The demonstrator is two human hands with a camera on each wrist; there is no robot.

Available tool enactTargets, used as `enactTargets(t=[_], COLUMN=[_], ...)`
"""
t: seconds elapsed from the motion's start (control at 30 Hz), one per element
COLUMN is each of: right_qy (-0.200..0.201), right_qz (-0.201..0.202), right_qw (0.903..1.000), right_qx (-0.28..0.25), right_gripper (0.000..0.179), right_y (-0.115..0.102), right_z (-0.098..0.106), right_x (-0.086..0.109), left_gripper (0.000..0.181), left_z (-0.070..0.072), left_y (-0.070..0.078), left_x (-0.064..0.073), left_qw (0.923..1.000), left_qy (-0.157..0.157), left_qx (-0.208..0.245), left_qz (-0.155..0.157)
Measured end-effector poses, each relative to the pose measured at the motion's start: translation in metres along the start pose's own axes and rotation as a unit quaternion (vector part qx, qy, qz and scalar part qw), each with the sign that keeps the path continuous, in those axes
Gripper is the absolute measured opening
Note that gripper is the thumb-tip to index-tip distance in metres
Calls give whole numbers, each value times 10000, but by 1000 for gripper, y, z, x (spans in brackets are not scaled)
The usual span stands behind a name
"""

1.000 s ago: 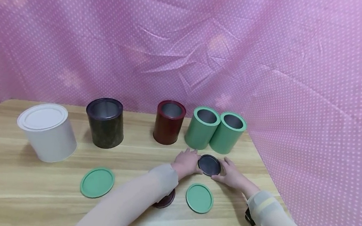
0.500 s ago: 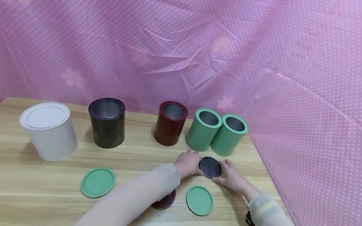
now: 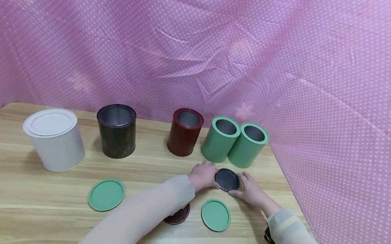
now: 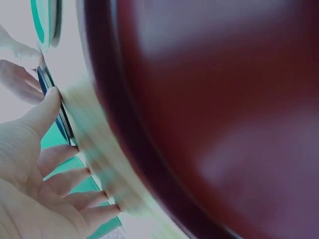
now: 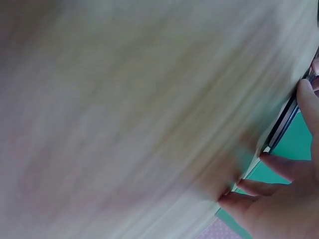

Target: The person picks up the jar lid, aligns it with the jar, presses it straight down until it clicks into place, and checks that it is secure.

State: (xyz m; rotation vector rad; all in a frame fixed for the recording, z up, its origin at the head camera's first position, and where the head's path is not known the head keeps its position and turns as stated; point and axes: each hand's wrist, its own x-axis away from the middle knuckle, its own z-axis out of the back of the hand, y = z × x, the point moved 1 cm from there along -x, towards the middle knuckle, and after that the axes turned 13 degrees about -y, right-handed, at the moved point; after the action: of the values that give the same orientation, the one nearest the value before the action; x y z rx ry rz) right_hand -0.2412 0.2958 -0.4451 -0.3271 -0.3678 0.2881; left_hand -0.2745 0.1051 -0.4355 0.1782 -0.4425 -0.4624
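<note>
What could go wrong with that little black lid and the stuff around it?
The thin black lid might slip from the left hand and right hand at its edges. The left sleeve reaches across part of the dark red lid and could nudge it. Two green cans stand close together just behind, so a bump might knock one into the other.

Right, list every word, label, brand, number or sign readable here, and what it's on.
None: no writing, number or sign shows on the visible sides of the white can, black can, red can, green cans, black lid, dark red lid, green lids or dotted cloth.
</note>
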Motion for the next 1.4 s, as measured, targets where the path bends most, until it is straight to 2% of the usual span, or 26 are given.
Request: enactTargets(t=[0.17,0.4,0.7,0.93,1.17,1.23,1.33,1.37,1.4], right_qy=[0,64,101,36,9,-3,4,5,7], right_qz=[8,317,481,439,398,369,308,305,299], right_qw=[10000,9995,9975,9956,9935,9924,9908,9903,9896], right_qx=[32,-57,-512,-830,-1069,-1176,-1321,-1354,-1409], right_gripper=[74,75,72,72,73,73,74,74,74], right_y=[-3,-5,-4,-3,-2,-3,-4,-5,-6], right_z=[2,2,-2,-2,1,2,5,6,7], right_x=[1,2,5,6,8,10,13,14,14], left_gripper=[63,61,57,53,40,41,54,59,61], left_z=[0,1,0,3,5,6,8,5,6], left_y=[-3,-6,-10,-11,-14,-15,-16,-19,-19], left_x=[0,3,5,8,7,5,4,-2,-1], left_qw=[9998,9991,9984,9974,9937,9930,9931,9933,9936], left_qy=[-16,-65,135,209,233,138,-22,24,15], left_qx=[159,365,347,334,648,730,851,819,822], left_qz=[-106,-226,-429,-598,-883,-920,-807,-816,-772])
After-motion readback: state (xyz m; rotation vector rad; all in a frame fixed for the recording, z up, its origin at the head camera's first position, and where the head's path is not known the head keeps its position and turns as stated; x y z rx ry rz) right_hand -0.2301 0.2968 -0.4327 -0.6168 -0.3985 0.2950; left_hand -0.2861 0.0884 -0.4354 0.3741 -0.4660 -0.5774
